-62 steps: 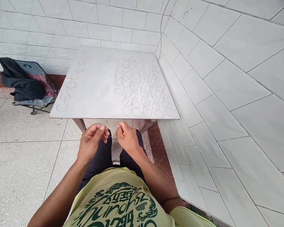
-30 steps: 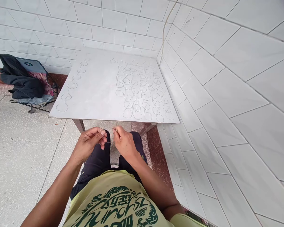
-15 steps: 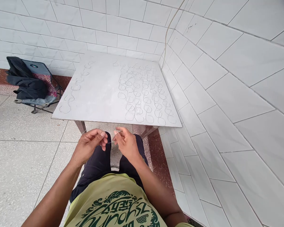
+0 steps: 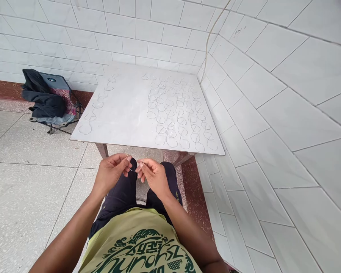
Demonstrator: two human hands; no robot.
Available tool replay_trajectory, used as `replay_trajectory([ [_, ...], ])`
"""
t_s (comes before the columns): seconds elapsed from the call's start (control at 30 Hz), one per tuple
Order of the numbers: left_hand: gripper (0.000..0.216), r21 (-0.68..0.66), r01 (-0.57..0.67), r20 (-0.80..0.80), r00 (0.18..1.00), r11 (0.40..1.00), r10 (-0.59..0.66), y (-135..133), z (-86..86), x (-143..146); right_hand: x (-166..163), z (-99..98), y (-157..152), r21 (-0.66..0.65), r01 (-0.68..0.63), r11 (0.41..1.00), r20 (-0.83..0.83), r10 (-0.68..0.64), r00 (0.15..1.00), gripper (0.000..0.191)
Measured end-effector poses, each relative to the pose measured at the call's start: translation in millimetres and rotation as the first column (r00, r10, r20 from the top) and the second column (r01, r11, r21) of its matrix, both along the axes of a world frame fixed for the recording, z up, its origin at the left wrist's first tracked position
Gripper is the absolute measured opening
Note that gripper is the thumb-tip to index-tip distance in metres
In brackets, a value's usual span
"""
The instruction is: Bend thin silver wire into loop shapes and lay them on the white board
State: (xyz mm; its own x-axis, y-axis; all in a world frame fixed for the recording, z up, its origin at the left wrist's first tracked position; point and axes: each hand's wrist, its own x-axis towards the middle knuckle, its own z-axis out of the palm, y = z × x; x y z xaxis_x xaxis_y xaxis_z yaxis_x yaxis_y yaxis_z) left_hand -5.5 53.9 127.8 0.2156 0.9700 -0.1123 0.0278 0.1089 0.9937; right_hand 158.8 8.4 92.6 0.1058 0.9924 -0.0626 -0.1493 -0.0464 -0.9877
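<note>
My left hand (image 4: 111, 172) and my right hand (image 4: 152, 176) are held close together over my lap, just in front of the near edge of a white table (image 4: 130, 113). Both pinch a thin piece of wire (image 4: 132, 170) that runs between the fingertips, with one end sticking up past the left thumb. On the table lie several bent wire loops (image 4: 177, 110) in rows on the right half. A single line of wire loops (image 4: 98, 104) runs along the left edge.
White tiled walls close in behind the table and along the right. A thin cable (image 4: 211, 32) hangs down in the corner. A folding chair with dark clothes (image 4: 49, 100) stands on the speckled floor at the left.
My hands have drawn closer together and the wire between them has bent into a curve. The camera has shifted a little to the left.
</note>
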Motion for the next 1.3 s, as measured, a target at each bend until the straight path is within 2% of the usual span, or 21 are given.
replay_trajectory([
  [0.13,0.027,0.022,-0.032,-0.098,0.995,0.999,0.034,-5,-2.1,2,0,0.0,-2,0.01,0.014,1.0,0.051,-0.015,0.999,0.026],
  [0.37,0.038,-0.036,-0.038,-0.056,0.998,0.999,0.036,-5,-0.9,4,1,-1.9,-4,0.041,-0.016,0.999,0.065,0.014,0.998,0.025],
  [0.57,0.024,-0.038,-0.095,-0.169,0.982,0.995,0.087,-7,0.7,8,2,-10.7,-5,0.078,-0.011,0.997,0.07,0.005,0.998,0.027],
  [0.8,0.016,-0.01,-0.101,-0.193,0.976,0.995,0.098,-8,-5.6,8,3,-16.2,-4,0.062,0.005,0.998,0.088,-0.011,0.996,0.025],
  [1.03,0.027,0.057,0.001,-0.237,0.971,0.998,0.012,-9,-16.2,7,6,-20.0,-4,0.008,-0.053,0.999,0.081,0.052,0.995,0.029],
  [1.17,0.027,0.132,0.073,-0.303,0.953,0.989,-0.03,-9,-21.1,5,7,-23.7,-5,0.007,-0.076,0.997,0.078,0.075,0.994,0.032],
  [1.3,0.025,0.211,0.098,-0.369,0.929,0.973,-0.014,-9,-24.8,5,10,-25.5,-8,0.019,-0.107,0.994,0.07,0.106,0.992,0.037],
])
